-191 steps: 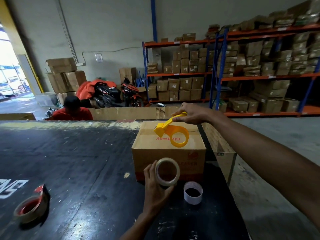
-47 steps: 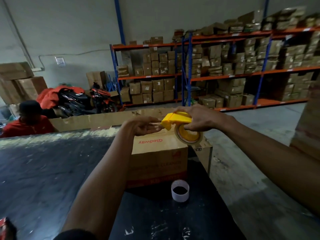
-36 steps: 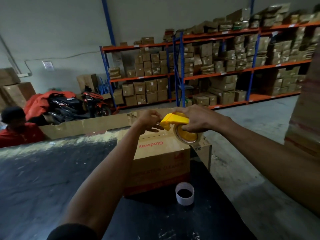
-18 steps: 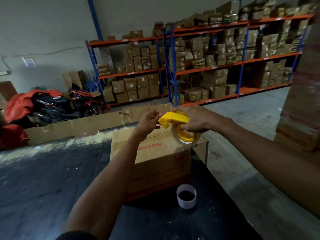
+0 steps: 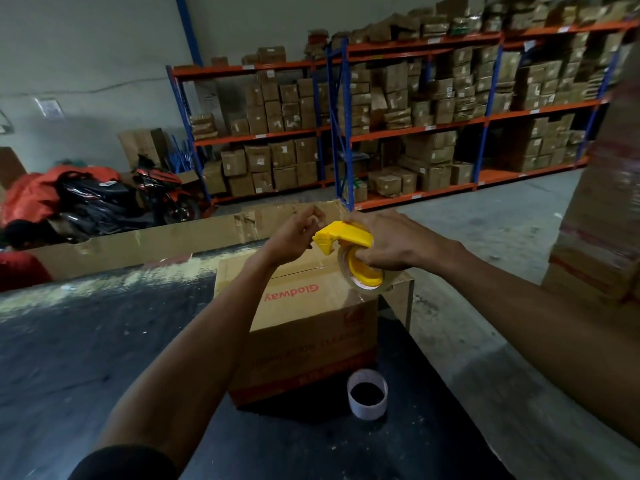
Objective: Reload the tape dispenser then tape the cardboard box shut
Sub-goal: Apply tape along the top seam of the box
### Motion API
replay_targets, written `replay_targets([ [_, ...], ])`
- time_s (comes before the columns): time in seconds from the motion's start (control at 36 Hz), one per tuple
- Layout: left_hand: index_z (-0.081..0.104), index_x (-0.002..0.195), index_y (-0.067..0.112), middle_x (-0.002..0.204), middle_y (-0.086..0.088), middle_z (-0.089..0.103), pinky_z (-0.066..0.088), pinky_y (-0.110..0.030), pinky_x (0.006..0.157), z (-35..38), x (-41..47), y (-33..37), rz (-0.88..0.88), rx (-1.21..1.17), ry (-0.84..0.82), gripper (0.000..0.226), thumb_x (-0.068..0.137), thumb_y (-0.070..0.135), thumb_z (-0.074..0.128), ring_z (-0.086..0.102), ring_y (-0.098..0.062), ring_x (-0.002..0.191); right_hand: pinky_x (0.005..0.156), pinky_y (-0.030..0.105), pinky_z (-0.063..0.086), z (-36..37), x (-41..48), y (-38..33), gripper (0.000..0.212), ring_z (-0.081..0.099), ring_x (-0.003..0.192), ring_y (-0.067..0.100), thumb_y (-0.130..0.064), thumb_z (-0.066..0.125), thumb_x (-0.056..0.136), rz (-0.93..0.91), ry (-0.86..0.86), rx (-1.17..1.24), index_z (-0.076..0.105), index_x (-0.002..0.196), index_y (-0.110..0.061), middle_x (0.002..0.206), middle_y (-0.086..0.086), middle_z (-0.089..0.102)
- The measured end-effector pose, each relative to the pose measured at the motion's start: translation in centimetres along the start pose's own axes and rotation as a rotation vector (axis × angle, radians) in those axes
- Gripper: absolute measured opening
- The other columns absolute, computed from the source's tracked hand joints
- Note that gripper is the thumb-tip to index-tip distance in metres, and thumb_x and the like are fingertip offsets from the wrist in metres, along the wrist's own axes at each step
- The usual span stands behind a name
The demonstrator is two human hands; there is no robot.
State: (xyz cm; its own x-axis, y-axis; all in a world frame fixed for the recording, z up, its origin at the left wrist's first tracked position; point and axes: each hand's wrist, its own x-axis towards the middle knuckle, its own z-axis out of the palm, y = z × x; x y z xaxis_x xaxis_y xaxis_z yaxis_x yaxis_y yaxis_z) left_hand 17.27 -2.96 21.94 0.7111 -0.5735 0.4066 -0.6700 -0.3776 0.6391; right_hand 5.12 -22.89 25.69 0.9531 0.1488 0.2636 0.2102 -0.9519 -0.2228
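Note:
A brown cardboard box [image 5: 304,317] printed "Glodway" stands on the black table [image 5: 86,358], its top flaps folded down. Above its far right corner my right hand [image 5: 391,242] grips a yellow tape dispenser [image 5: 346,244] with a clear tape roll [image 5: 360,282] mounted on it. My left hand [image 5: 294,233] is just left of the dispenser's nose, fingers pinched together as if on the clear tape's end; the tape itself is too faint to make out.
An empty white tape core [image 5: 367,393] stands on the table in front of the box. A cardboard sheet [image 5: 156,240] lines the table's far edge. Shelves of boxes [image 5: 398,109], a motorbike [image 5: 114,195] and a stack of cartons [image 5: 609,202] at right surround the table.
Since 5 s ago the tape roll has gone from my left hand onto the dispenser. In the last second my left hand's pinch lifted slightly near the nose; the view panned right.

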Motion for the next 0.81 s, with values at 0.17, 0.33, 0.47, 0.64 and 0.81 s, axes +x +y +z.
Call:
replay_targets([
  [0.17,0.055,0.107,0.001,0.089,0.0,0.06,0.048,-0.032,0.061,-0.7,0.4,-1.6,0.053,0.032,-0.102,0.008,0.101,0.006,0.053,0.058,-0.012,0.074,0.079,0.041,0.049,0.8,-0.6,-1.0,0.072,0.054,0.11,0.031,-0.043,0.066,0.082,0.02,-0.026,-0.019,0.035,0.147,-0.038,0.133,0.009,0.055],
  [0.33,0.063,0.097,0.01,0.078,0.003,0.062,0.045,-0.024,0.062,0.0,1.9,-1.9,0.101,0.17,-0.087,0.004,0.098,0.009,0.059,0.06,-0.004,0.069,0.07,0.035,0.044,0.7,-0.8,-2.1,0.068,0.054,0.097,0.027,-0.041,0.064,0.083,0.056,-0.048,-0.014,0.04,0.146,-0.031,0.117,0.007,0.057],
  [0.47,0.063,0.089,0.008,0.077,0.011,0.057,0.042,-0.026,0.067,1.8,2.9,-3.3,0.056,0.257,-0.14,0.009,0.096,0.005,0.06,0.054,0.002,0.07,0.06,0.032,0.035,2.8,-1.0,-3.1,0.049,0.048,0.078,0.022,-0.046,0.063,0.08,0.085,-0.024,-0.082,0.053,0.123,-0.024,0.092,0.003,0.052],
  [0.64,0.066,0.098,0.006,0.082,0.013,0.056,0.044,-0.027,0.068,3.6,2.5,-5.9,-0.053,0.242,-0.184,0.009,0.098,0.013,0.061,0.053,-0.008,0.075,0.057,0.033,0.039,5.3,-0.5,-2.8,0.041,0.056,0.075,0.023,-0.06,0.059,0.081,0.186,-0.092,-0.06,0.057,0.091,-0.02,0.087,0.005,0.057],
  [0.81,0.066,0.094,0.014,0.09,-0.007,0.068,0.048,-0.04,0.074,4.5,1.8,-8.7,-0.111,0.254,-0.125,0.006,0.096,0.017,0.062,0.058,-0.023,0.078,0.066,0.035,0.037,7.6,0.4,-3.5,0.048,0.057,0.089,0.029,-0.065,0.047,0.091,0.231,-0.082,-0.109,0.058,0.1,-0.019,0.097,0.006,0.058],
])
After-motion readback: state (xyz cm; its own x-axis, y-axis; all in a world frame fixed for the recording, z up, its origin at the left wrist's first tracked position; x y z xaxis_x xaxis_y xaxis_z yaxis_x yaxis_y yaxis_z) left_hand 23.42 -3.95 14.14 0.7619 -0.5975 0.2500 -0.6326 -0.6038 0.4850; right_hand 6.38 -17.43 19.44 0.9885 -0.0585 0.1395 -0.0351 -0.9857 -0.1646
